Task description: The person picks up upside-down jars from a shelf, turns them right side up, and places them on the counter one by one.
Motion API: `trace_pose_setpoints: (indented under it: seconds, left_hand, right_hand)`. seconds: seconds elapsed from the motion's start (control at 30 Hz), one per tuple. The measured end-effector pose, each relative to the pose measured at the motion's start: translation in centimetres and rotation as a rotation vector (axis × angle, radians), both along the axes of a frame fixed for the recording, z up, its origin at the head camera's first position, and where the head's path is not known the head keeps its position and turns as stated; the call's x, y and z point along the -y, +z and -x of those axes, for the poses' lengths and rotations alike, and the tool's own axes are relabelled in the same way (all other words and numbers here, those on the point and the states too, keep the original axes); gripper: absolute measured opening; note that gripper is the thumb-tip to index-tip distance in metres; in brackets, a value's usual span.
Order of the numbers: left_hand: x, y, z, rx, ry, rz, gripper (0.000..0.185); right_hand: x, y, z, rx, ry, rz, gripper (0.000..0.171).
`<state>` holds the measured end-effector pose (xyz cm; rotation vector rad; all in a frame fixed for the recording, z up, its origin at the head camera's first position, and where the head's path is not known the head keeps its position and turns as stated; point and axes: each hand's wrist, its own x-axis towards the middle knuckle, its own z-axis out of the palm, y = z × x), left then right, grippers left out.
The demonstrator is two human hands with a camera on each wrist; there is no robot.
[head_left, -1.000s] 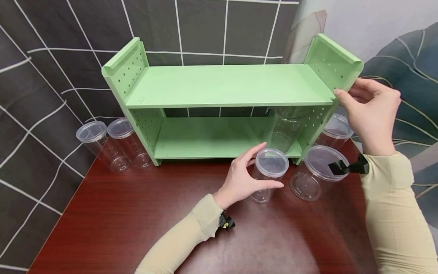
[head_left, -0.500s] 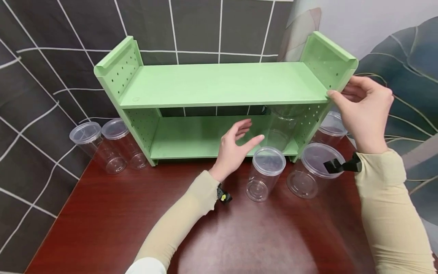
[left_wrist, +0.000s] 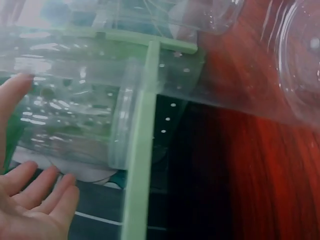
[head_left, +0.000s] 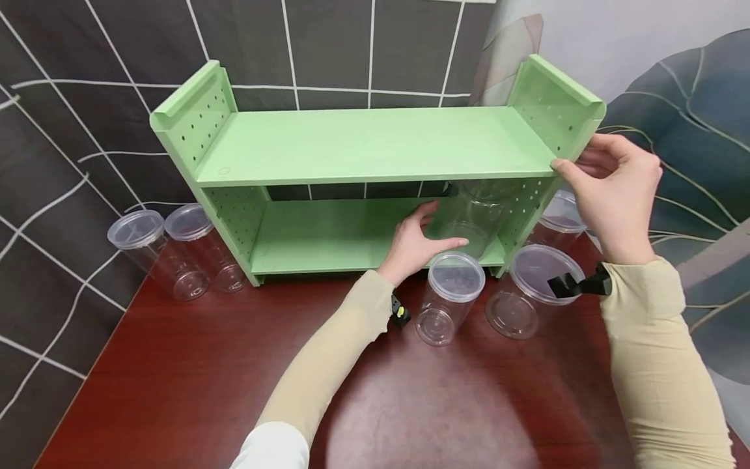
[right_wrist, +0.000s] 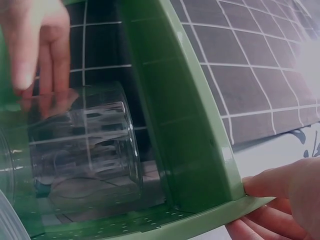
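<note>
A light green two-tier shelf [head_left: 363, 143] stands on the table. On its lower tier, at the right end, is a clear plastic jar [head_left: 480, 218], partly hidden under the upper board. My left hand [head_left: 412, 246] reaches in beside that jar, thumb and fingers spread to either side; in the left wrist view the fingers [left_wrist: 42, 187] look apart from it. My right hand [head_left: 618, 189] grips the front edge of the shelf's right side panel [head_left: 556, 107], thumb in front and fingers behind. A lidded clear jar [head_left: 454, 286] stands on the table just below my left hand.
A wider lidded jar [head_left: 527, 293] stands right of the front jar, and another jar [head_left: 559, 218] is partly hidden by the right panel. Two tall jars [head_left: 137, 234] stand left of the shelf. A dark gridded wall covering [head_left: 334, 49] hangs behind the reddish-brown table [head_left: 193, 384].
My left hand has moved from around the front jar, back and up to the jar on the lower tier. The front jar stays on the table. My right hand keeps its grip on the panel.
</note>
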<state>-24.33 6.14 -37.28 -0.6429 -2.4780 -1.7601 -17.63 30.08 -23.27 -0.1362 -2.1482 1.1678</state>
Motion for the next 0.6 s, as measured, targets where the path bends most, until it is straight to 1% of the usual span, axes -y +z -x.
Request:
trace_pose_setpoints:
  seconds: [0.13, 0.33, 0.5, 0.6]
  left_hand:
    - [-0.7, -0.4, 0.3, -0.002, -0.024, 0.016, 0.093]
    - [-1.3, -0.8, 0.7, -0.051, -0.008, 0.004, 0.084]
    - [-1.5, -0.8, 0.8, -0.061, 0.007, 0.051, 0.091]
    - [-1.6, -0.9, 1.0, -0.053, -0.005, 0.069, 0.096]
  right_hand:
    - [0.1, 0.0, 0.2, -0.010, 0.004, -0.015, 0.044]
    - [0.1, -0.1, 0.5, -0.021, 0.003, -0.028, 0.043]
    - [0.1, -0.1, 0.4, -0.016, 0.004, -0.033, 0.043]
    - [0.1, -0.2, 0.3, -0.011, 0.004, -0.040, 0.043]
